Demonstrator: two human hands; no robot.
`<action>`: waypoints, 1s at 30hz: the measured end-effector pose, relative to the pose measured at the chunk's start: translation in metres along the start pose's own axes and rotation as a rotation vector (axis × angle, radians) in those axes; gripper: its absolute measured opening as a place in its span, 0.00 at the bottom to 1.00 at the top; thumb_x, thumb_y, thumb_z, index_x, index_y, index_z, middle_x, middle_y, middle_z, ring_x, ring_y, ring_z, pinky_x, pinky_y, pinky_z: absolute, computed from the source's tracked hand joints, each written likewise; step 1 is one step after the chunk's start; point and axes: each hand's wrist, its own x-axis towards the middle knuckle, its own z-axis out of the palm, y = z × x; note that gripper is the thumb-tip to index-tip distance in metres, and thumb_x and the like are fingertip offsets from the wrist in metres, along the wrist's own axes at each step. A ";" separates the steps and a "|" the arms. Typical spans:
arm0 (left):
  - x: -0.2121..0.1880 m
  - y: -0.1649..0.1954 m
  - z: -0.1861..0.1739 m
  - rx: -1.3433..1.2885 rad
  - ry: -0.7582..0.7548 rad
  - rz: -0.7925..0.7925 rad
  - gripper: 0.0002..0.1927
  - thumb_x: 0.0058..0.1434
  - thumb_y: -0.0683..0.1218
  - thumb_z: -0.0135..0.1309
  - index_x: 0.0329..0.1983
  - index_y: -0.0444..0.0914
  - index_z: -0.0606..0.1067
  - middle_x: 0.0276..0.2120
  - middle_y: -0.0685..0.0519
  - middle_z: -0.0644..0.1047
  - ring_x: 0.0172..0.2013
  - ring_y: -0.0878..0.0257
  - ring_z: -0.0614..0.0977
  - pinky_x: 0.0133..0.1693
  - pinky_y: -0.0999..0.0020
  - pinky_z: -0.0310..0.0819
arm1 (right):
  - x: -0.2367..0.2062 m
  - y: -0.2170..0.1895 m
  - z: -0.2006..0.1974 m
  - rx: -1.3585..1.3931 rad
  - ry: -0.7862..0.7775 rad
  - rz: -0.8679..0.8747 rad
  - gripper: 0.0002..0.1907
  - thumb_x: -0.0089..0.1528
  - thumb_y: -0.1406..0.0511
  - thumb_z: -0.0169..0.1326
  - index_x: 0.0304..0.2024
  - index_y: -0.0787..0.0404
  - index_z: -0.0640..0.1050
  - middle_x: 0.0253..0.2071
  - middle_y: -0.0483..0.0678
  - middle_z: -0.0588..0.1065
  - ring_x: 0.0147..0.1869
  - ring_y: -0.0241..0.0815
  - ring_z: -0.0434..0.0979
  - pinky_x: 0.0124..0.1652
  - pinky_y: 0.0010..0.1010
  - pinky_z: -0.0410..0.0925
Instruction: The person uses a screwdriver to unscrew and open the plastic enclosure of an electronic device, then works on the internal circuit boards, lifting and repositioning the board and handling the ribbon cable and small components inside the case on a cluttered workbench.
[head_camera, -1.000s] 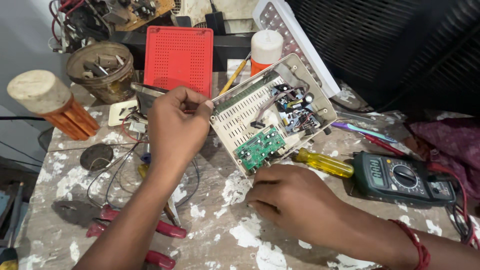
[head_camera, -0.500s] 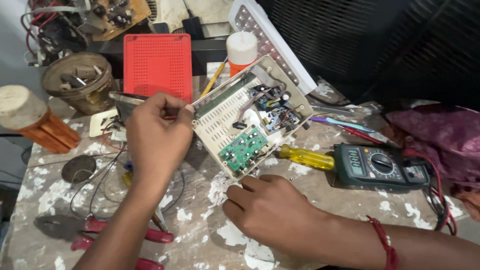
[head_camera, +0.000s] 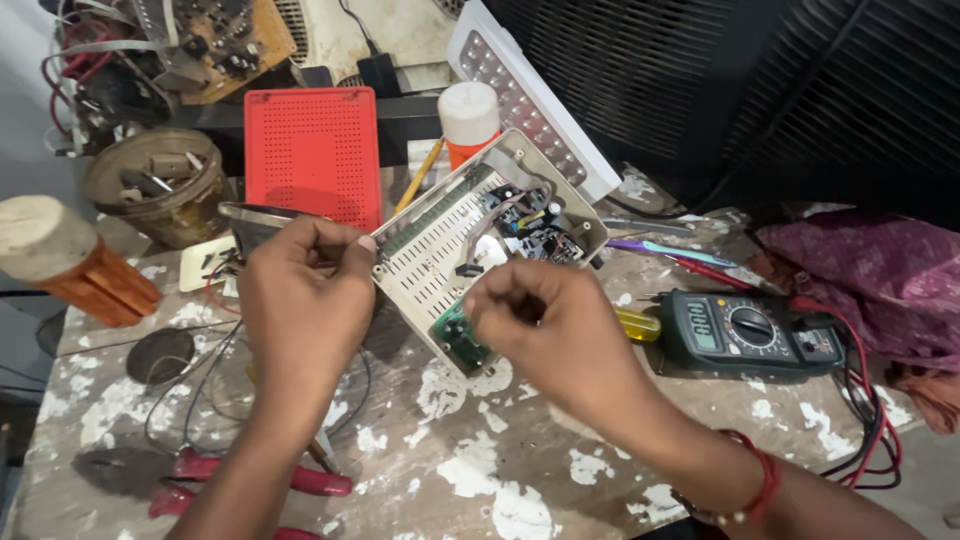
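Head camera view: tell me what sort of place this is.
Most likely an electronics repair bench. A multimeter with leads lies on the paint-chipped worktop, both hands work on an opened white casing with its circuit boards exposed, and red-handled pliers lie nearby.

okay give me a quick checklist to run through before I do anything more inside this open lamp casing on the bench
1. Casing steadied: left hand grips the edge of the open white casing. Ok.
2. Working hand in place: right hand is on the green circuit board. Ok.
3. Board in clear view: the hand covers most of it. Not ok.
4. Power disconnected: cannot tell.
5. Multimeter within reach, just right of the casing. Ok.
6. Red-handled pliers close by, at the near edge. Ok.
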 end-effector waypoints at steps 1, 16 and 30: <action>-0.001 0.000 0.000 0.007 0.006 0.014 0.05 0.59 0.40 0.60 0.34 0.32 0.81 0.25 0.51 0.82 0.25 0.68 0.81 0.31 0.72 0.73 | 0.007 -0.002 0.002 0.064 0.029 0.166 0.05 0.60 0.66 0.59 0.34 0.62 0.82 0.24 0.41 0.74 0.22 0.28 0.64 0.21 0.25 0.59; -0.006 0.002 0.000 -0.018 0.069 -0.021 0.04 0.57 0.41 0.60 0.32 0.34 0.81 0.25 0.50 0.83 0.26 0.66 0.85 0.32 0.70 0.76 | 0.063 0.000 0.054 0.344 0.049 0.591 0.07 0.58 0.67 0.60 0.30 0.62 0.75 0.21 0.40 0.68 0.19 0.31 0.64 0.17 0.26 0.63; -0.007 0.006 -0.003 -0.005 0.040 -0.042 0.05 0.57 0.41 0.58 0.32 0.34 0.81 0.25 0.48 0.83 0.26 0.62 0.86 0.32 0.68 0.77 | 0.061 0.016 0.072 0.201 0.099 0.484 0.12 0.62 0.63 0.56 0.27 0.65 0.75 0.21 0.44 0.70 0.20 0.33 0.66 0.16 0.29 0.62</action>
